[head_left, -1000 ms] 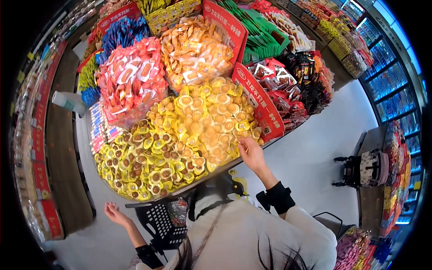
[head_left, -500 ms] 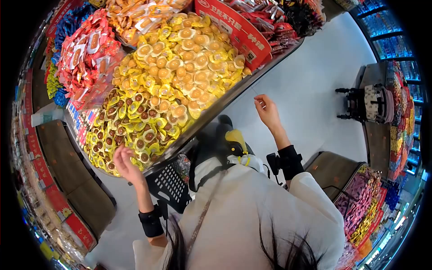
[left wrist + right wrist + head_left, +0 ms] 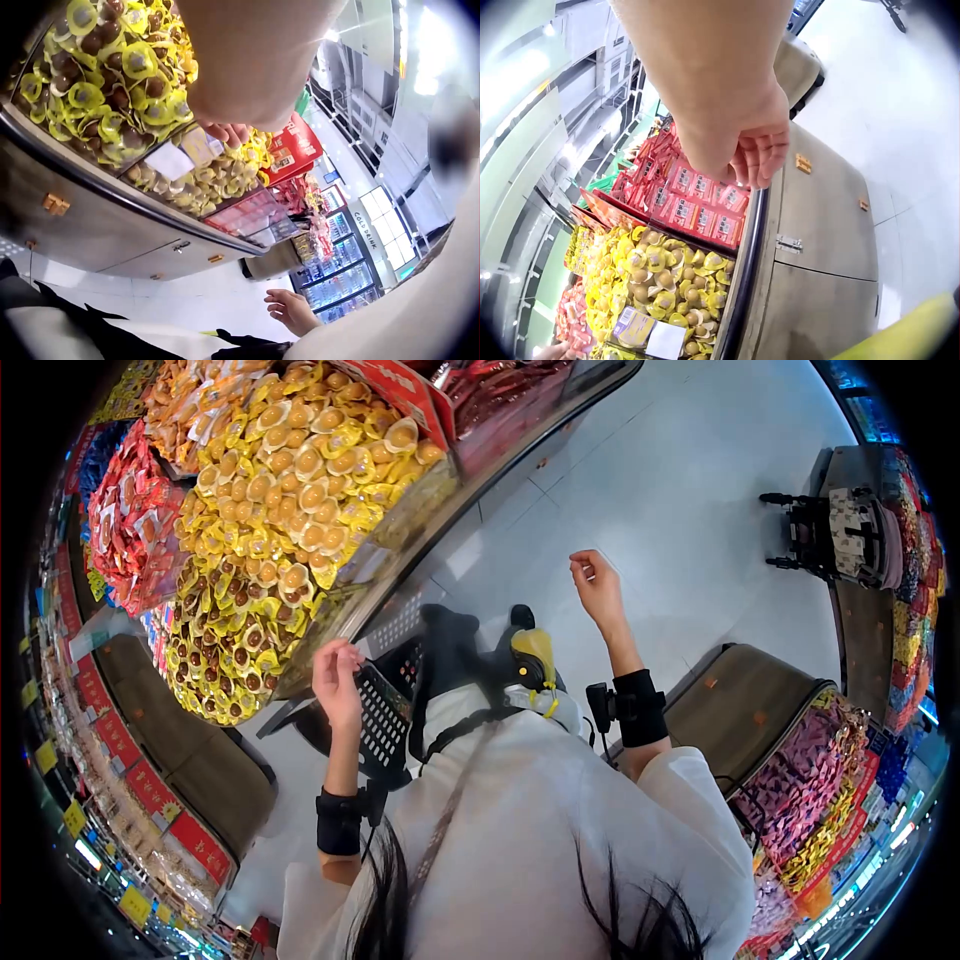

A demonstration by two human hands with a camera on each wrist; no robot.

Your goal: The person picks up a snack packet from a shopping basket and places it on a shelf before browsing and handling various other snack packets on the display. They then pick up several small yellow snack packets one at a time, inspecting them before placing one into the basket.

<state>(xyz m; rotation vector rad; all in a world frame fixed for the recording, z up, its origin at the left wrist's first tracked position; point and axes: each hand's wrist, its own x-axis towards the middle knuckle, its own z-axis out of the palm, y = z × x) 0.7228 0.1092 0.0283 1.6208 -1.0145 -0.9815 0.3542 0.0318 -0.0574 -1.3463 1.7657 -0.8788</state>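
My left hand [image 3: 338, 680] hovers by the near edge of the display bin [image 3: 395, 565], fingers loosely bent, nothing seen in them. Below and beside it is a black perforated shopping basket [image 3: 385, 720]. Past the bin edge lie brown eggs in yellow wrappers [image 3: 225, 650], with paler wrapped eggs [image 3: 300, 480] further up. My right hand [image 3: 600, 588] hangs over the floor, away from the bin in the head view, its fingers loosely curled and holding nothing visible. In the right wrist view, red snack packets [image 3: 697, 202] lie behind that hand [image 3: 761, 154].
A red sign board [image 3: 410, 395] divides the bins. Pale floor [image 3: 690, 490] stretches right to a stroller-like cart [image 3: 840, 540]. Wooden display stands rise at right [image 3: 750, 705] and left [image 3: 190, 725], the right one topped with pink wrapped sweets [image 3: 800, 780].
The view has swung so the bin shifts up and left. My right hand has come away from the eggs to over the floor; my left has risen near the bin edge.
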